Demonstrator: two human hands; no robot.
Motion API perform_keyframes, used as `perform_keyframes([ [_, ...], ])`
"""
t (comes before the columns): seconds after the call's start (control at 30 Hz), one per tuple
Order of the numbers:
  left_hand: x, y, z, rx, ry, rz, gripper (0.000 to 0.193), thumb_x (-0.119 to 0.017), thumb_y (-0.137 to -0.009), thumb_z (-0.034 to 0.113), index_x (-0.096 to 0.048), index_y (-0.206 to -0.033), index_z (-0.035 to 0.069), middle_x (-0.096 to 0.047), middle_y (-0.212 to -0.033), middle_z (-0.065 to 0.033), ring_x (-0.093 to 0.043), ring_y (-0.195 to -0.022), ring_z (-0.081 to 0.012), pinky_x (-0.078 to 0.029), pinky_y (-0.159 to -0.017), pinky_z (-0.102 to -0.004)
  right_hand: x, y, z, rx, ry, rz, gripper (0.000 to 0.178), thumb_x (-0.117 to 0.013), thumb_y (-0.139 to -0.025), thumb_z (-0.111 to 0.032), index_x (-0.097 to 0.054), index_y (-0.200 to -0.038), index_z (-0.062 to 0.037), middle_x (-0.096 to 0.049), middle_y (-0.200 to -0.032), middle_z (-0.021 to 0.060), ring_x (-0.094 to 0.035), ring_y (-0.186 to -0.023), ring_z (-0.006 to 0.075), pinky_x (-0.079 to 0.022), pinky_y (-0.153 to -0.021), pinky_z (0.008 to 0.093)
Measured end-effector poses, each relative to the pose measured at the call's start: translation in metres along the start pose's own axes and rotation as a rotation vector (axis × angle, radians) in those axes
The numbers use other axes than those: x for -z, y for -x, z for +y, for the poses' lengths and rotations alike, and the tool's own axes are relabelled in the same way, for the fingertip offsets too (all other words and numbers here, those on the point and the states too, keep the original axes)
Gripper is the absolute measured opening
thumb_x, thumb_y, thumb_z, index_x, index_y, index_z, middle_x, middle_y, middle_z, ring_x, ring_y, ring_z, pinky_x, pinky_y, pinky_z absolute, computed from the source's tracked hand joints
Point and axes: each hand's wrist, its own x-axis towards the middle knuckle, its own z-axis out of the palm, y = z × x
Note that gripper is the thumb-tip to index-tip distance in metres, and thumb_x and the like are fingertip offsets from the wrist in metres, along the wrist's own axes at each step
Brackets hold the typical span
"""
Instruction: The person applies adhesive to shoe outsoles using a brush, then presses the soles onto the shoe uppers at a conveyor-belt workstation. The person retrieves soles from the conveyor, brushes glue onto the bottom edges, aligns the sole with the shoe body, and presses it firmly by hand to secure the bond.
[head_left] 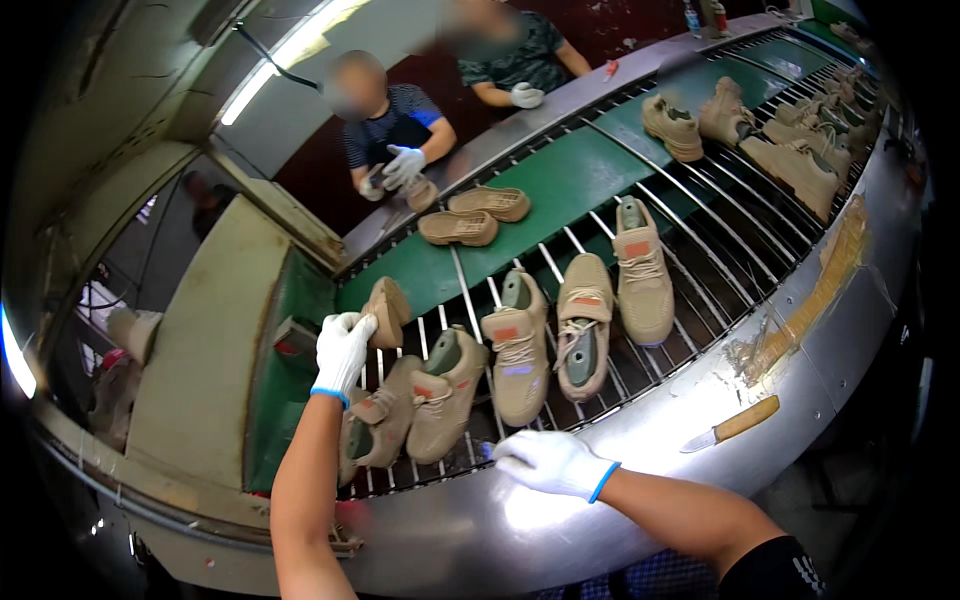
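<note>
Conveyor (560,180), green belt under metal rods, runs up and right from both hands; steel rim (640,440) lies under the right hand. Tan shoes (520,350) sit in a row just beyond the right hand, more far off. Left hand (342,350), gloved, is clamped on a tan sole (388,310), held tilted above the rods. The sole looks light, bendy, rubbery; best gripped at the edge. Right hand (548,462), gloved, rests flat on the rim, fingers together, holding nothing. Knife (730,425) lies right of it. Rods are crowded; the rim is roomy.
</note>
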Motion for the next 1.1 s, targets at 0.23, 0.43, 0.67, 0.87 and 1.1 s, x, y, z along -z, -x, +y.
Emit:
perform_keyframes([
  [0.23,0.096,0.241,0.02,-0.608,-0.189,0.084,0.019,-0.085,-0.077,0.019,-0.073,-0.084,0.005,-0.065,-0.098,-0.0182,-0.064,-0.096,-0.0402,-0.053,-0.084,-0.0502,-0.015,0.004,-0.004,-0.028,0.1,0.144,0.029,-0.061,-0.105,-0.037,-0.073,-0.117,-0.0137,-0.076,-0.113,0.0142,-0.074,-0.101,0.0349,-0.06,-0.091,0.0465],
  [0.43,0.071,0.456,-0.013,-0.376,-0.263,-0.056,0.029,-0.093,-0.073,0.034,-0.077,-0.091,0.018,-0.065,-0.101,-0.0136,-0.066,-0.094,-0.0385,-0.054,-0.079,-0.0486,-0.022,0.049,-0.047,-0.09,0.242,0.187,0.028,-0.063,-0.104,-0.035,-0.075,-0.116,-0.0133,-0.076,-0.115,0.0137,-0.073,-0.106,0.0357,-0.058,-0.095,0.0457],
  [0.67,0.075,0.471,-0.046,-0.431,-0.1,0.03,0.033,-0.083,-0.082,0.018,-0.073,-0.114,0.015,-0.067,-0.104,-0.0097,-0.067,-0.096,-0.0337,-0.056,-0.083,-0.0461,-0.035,0.122,-0.089,-0.098,0.26,0.186,0.026,-0.066,-0.101,-0.031,-0.078,-0.112,-0.0101,-0.077,-0.111,0.0165,-0.073,-0.106,0.0378,-0.058,-0.095,0.0439],
  [0.87,0.105,0.489,-0.111,-0.318,-0.305,0.115,0.026,-0.08,-0.079,0.019,-0.074,-0.104,0.014,-0.063,-0.102,-0.0117,-0.065,-0.093,-0.0356,-0.056,-0.076,-0.0493,-0.044,0.138,-0.11,-0.101,0.294,0.156,0.022,-0.068,-0.101,-0.027,-0.078,-0.111,-0.0101,-0.077,-0.113,0.0162,-0.074,-0.109,0.0367,-0.058,-0.097,0.0429],
  [1.1,0.062,0.476,-0.076,-0.327,0.156,0.316,0.029,-0.085,-0.083,0.023,-0.078,-0.107,0.008,-0.071,-0.115,-0.0136,-0.067,-0.109,-0.0362,-0.055,-0.097,-0.0472,-0.043,0.105,-0.077,-0.377,0.155,0.111,0.039,-0.064,-0.103,-0.028,-0.067,-0.137,-0.0098,-0.077,-0.11,0.0154,-0.076,-0.103,0.0304,-0.06,-0.092,0.0389],
])
